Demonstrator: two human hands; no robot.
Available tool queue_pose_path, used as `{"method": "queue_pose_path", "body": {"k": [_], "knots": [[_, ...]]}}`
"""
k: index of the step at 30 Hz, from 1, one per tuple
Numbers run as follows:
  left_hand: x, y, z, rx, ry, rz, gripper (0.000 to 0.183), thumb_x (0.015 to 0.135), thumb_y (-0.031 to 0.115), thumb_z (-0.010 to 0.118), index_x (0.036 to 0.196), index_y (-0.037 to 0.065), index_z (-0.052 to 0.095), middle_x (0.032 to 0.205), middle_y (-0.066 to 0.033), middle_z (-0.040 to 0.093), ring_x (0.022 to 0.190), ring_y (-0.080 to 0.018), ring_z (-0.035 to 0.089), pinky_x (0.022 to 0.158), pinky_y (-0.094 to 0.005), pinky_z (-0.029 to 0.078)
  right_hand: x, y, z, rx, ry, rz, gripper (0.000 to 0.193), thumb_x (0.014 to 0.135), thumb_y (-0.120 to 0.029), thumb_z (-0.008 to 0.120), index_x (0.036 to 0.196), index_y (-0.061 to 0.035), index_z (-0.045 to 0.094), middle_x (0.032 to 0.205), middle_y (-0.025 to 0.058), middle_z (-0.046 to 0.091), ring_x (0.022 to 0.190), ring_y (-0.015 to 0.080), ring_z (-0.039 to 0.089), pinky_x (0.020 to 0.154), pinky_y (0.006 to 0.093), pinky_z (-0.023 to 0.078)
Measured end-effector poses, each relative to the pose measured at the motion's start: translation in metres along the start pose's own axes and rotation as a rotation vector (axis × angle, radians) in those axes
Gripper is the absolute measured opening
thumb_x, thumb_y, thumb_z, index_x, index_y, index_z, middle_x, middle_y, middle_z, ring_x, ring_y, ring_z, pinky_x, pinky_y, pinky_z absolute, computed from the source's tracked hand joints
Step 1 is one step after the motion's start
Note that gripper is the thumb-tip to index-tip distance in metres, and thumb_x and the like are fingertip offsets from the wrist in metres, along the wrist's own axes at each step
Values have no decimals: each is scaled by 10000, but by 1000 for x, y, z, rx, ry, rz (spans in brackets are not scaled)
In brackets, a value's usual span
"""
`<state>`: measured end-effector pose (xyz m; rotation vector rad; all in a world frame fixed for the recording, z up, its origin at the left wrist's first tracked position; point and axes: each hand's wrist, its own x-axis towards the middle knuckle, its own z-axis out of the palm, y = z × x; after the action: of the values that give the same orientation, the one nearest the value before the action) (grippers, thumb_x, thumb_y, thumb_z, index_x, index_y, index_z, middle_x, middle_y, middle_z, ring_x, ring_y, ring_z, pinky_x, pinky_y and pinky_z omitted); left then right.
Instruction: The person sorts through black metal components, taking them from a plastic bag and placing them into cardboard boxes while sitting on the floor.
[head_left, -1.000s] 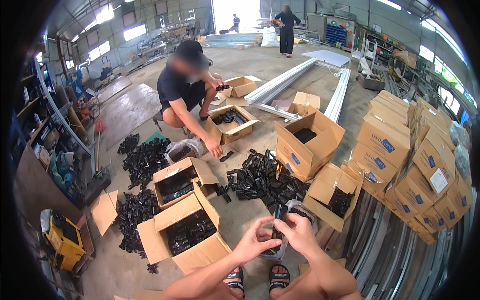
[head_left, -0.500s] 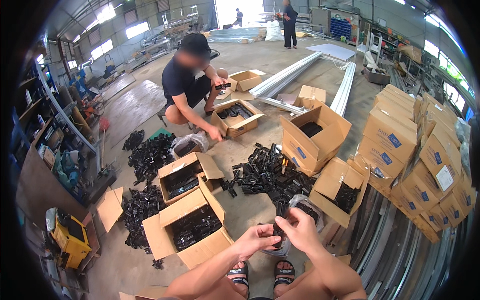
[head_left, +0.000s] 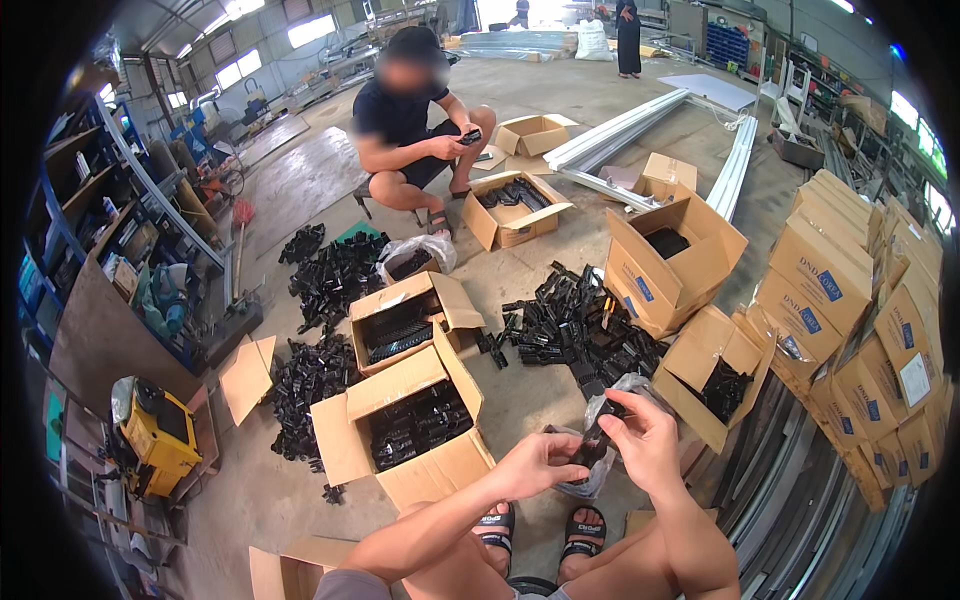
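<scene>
Between my two hands, just above a clear plastic bag [head_left: 593,480], is a small elongated black part [head_left: 597,437]; its exact kind is not clear. My left hand [head_left: 535,466] pinches its lower end with thumb and fingers. At its upper end, my right hand [head_left: 645,440] is closed on it with thumb and fingertips. Beyond my hands a heap of similar black parts [head_left: 570,325] lies on the floor. Left of my hands stands an open cardboard box [head_left: 425,472] holding many black parts.
Another open box [head_left: 375,305] of black parts stands behind the near one. To the right are an open carton [head_left: 690,415] and stacked closed cartons [head_left: 820,260]. Across the floor a co-worker [head_left: 410,110] sits, both hands at a black piece. Long metal profiles [head_left: 800,500] lie at right.
My view has shifted, so the scene sits further right. My hands still hold the black part, now tilted more. The co-worker's lower hand has risen from the floor to the other hand.
</scene>
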<state>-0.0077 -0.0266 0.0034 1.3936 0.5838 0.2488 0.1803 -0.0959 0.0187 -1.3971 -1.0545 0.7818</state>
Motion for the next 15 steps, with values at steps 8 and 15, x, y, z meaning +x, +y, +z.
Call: {"method": "queue_pose_path", "body": {"k": [8,15], "knots": [[6,-8,0,-117,43,8,447,859,-23,747,1281,-30,598,1048,-48,698,926,-99,654,865,-265,538,10,3,-4,-6,38,44,428,819,-66,797,1216,31,667,953,73,722,813,71,632,721,235,525],[3,-4,0,2,0,16,411,878,11,747,1270,-34,630,1036,-18,704,920,-50,618,850,-242,519,6,-6,-7,135,-38,58,419,837,-110,812,1205,28,666,1016,74,733,831,94,673,747,252,548]]}}
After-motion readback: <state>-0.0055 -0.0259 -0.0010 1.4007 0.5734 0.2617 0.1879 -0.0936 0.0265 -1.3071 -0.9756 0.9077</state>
